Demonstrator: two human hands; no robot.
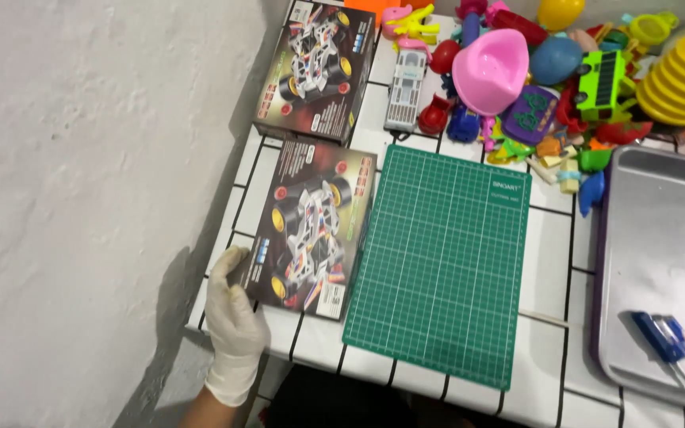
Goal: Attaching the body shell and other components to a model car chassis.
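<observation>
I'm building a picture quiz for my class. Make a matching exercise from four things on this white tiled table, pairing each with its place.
1. green gridded cutting mat
2. blue-handled screwdriver
3. pink plastic potty
4. near dark toy-car box

A. on the metal tray
B. in the toy pile
C. under the gloved left hand
D. table centre

Pairs: 1-D, 2-A, 3-B, 4-C
</observation>
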